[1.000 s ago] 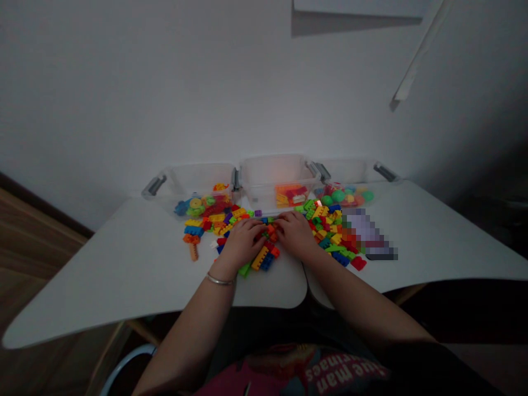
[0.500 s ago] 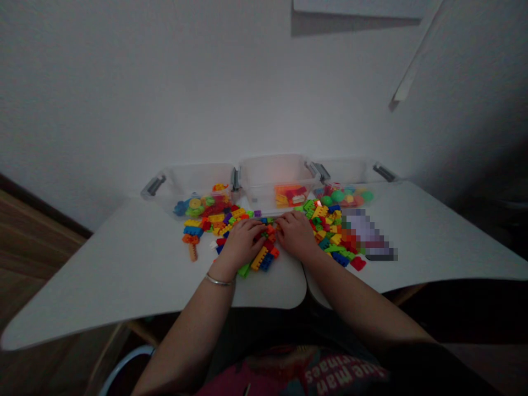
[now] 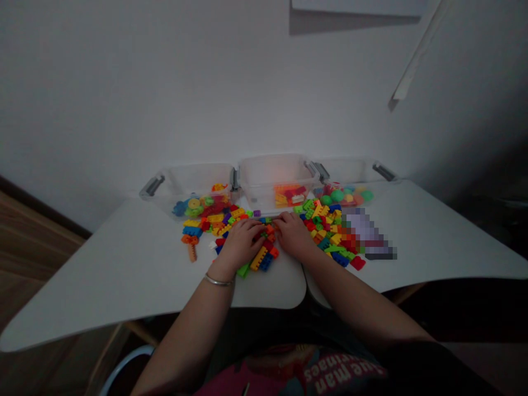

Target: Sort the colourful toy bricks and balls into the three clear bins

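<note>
Loose toy building bricks in many colours lie heaped on the white table. My left hand [image 3: 241, 242], with a bangle on its wrist, rests over the left part of the heap. Its thumb and fingers curl around a small spot of orange and green bricks, and what they grip is partly hidden. Opposite it, the bent fingers of my right hand [image 3: 292, 234] come down by orange-red bricks [image 3: 270, 230]; whatever is under the fingertips is too small to make out. Just below the hands lie a yellow brick [image 3: 259, 258] and a blue brick [image 3: 266, 262].
Three clear plastic bins stand along the wall: a left bin [image 3: 198, 171] with toy pieces, a middle bin [image 3: 264, 168] with orange and red bricks, and a right bin [image 3: 350, 168] with green balls. A pixelated flat object [image 3: 367, 231] lies right of more bricks [image 3: 330, 236].
My right hand's fingers have shifted very slightly left over the bricks. My left hand stays nearly still, and the heap looks much the same.
</note>
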Available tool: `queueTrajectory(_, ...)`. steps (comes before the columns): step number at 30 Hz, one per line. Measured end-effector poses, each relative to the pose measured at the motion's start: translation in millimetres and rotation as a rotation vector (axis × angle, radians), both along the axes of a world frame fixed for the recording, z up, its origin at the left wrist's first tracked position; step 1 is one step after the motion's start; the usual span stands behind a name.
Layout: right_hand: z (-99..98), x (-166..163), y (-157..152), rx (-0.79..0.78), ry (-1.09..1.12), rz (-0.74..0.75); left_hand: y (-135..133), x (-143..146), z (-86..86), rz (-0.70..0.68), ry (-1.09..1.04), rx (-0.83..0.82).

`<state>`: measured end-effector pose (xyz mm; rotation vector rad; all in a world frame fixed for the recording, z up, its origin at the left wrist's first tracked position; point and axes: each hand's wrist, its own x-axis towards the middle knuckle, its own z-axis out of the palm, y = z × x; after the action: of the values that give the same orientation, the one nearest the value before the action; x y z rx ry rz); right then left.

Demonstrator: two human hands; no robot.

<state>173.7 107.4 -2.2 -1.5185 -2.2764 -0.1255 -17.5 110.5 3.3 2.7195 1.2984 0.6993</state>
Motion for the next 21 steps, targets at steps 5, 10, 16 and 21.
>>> queueTrajectory(5,-2.3,-1,3,-0.021,0.034,0.039,1,0,-1.3,0.01,0.011,-0.011)
queueTrajectory(10,-0.9,1,2,0.075,0.191,0.05,-1,0,0.4,0.013,0.006,-0.02)
queueTrajectory(16,30.0,23,9,0.366,0.567,0.045,-1,0,1.8,0.008,0.015,-0.015)
queueTrajectory(21,71.0,44,42,0.4,0.642,-0.009,0,-2,0.6,0.004,0.002,-0.025)
